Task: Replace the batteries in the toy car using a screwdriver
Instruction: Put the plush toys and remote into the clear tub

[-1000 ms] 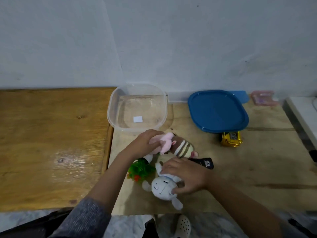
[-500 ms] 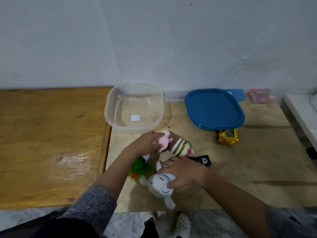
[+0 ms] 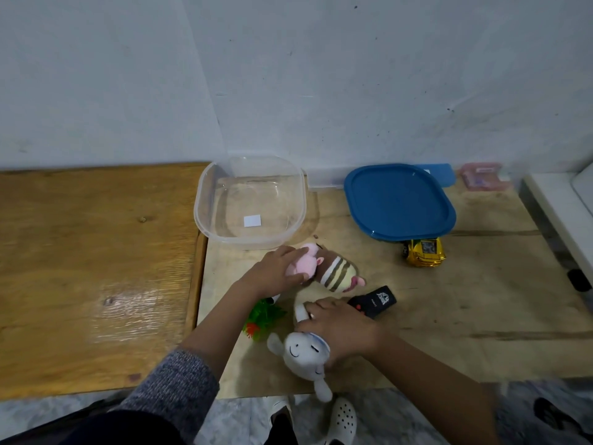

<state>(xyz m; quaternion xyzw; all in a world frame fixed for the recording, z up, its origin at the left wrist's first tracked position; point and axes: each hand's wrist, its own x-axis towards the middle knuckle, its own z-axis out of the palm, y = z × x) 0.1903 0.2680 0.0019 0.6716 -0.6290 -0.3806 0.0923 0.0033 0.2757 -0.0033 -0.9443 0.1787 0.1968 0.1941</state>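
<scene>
- The toy car (image 3: 423, 252), gold-yellow, stood on the plywood board (image 3: 481, 300) at the near edge of the blue lid (image 3: 399, 200). It was well apart from both hands, and neither touched it.
- I saw no screwdriver and no batteries anywhere in view.
- I had the left hand (image 3: 272, 274) closed round the pink head of the striped plush toy (image 3: 337, 274), fingers and thumb curled, near the clear container (image 3: 199, 207).
- The right hand (image 3: 337, 329) lay over the white plush toy (image 3: 305, 351), fingers curled onto its ear. A black remote (image 3: 373, 301) lay just beside the knuckles.
- Judgement: the soft toys were being cleared, and battery work had not begun.
- The next move called for letting go of both plush toys, fetching the car, turning it over to find the hatch, and locating a screwdriver.
</scene>
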